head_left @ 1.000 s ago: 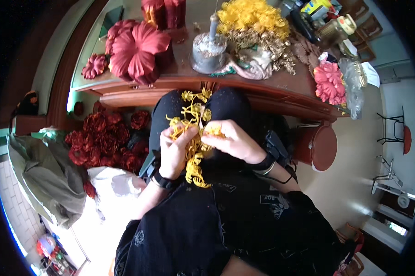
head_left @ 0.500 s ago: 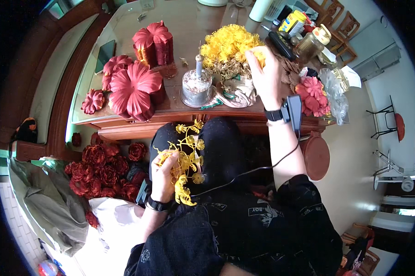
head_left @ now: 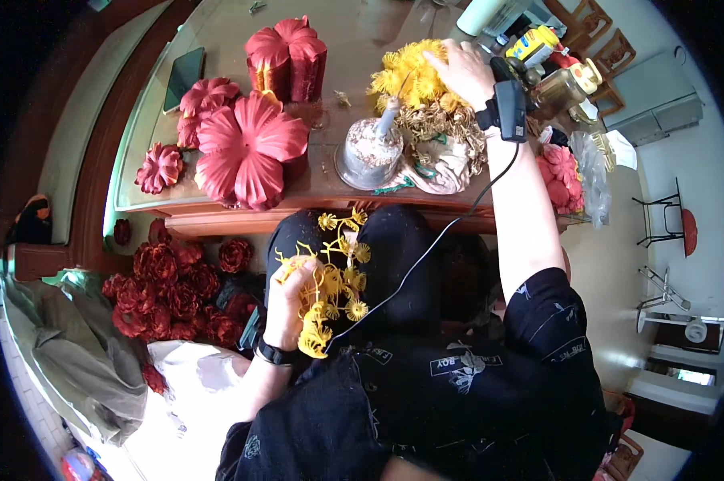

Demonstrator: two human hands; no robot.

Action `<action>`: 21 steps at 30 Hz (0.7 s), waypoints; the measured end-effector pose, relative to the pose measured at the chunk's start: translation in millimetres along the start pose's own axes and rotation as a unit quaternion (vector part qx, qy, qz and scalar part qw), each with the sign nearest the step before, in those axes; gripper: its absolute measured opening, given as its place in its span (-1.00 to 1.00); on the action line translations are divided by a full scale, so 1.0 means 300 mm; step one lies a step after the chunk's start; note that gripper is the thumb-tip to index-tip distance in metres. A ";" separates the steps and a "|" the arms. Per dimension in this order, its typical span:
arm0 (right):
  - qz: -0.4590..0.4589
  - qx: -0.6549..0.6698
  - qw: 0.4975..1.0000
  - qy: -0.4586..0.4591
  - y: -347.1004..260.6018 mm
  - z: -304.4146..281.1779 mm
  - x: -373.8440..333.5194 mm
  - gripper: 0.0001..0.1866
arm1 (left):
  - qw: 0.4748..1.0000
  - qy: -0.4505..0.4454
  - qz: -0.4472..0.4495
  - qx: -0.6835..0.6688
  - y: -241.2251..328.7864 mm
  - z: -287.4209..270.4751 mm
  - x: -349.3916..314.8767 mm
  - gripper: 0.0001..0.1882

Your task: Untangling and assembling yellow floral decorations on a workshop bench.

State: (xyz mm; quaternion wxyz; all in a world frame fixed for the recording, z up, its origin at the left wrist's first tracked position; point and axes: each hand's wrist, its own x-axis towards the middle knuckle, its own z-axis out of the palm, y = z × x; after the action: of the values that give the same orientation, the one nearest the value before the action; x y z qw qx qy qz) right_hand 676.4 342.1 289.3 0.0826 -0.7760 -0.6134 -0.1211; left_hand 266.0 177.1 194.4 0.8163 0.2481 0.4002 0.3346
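Note:
My left hand [head_left: 286,305] is closed above my lap around a bunch of yellow artificial flower centres [head_left: 330,280]. Their thin stems and round, fringed heads hang out to the right of the fingers. On the table, my right hand [head_left: 468,76] reaches over the right side of a heaped pile of yellow flower centres [head_left: 410,76], thumb and fingers apart, touching the heads. I see nothing held in it, though the fingertips are partly hidden. The pile's brownish stems [head_left: 438,120] point toward me. Left of them stands a clear, speckled pot [head_left: 368,152] with a tilted stick in it.
Stacks of red cloth petals [head_left: 250,148] and a phone [head_left: 184,78] occupy the table's left. At its right are a brown jar [head_left: 556,90], a yellow container [head_left: 532,46] and pink petals [head_left: 561,172]. Dark red flowers [head_left: 177,280] lie below left. A black cable [head_left: 426,252] crosses my lap.
My right hand has moved away from me, farther onto the yellow pile. My left hand still grips its bunch. The view has shifted slightly.

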 end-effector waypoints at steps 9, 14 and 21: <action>0.011 0.031 0.999 -0.043 0.036 -0.128 -0.066 -0.27 | 0.996 -0.044 0.003 -0.084 0.016 -0.086 -0.003 -0.71; 0.053 0.191 0.980 -0.031 -0.031 -0.232 -0.149 -0.36 | 0.986 -0.087 0.019 -0.138 0.005 -0.164 -0.032 -0.72; -0.073 0.258 0.909 0.320 -0.200 -0.349 -0.392 -0.79 | 0.984 -0.068 0.055 -0.156 -0.028 -0.212 -0.092 -0.71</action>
State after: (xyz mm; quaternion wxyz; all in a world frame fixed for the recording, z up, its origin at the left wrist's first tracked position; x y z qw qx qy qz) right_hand 583.3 217.6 354.1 0.4626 -0.6001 -0.6190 -0.2066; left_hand 204.2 159.7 166.8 0.8505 0.1617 0.2727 0.4196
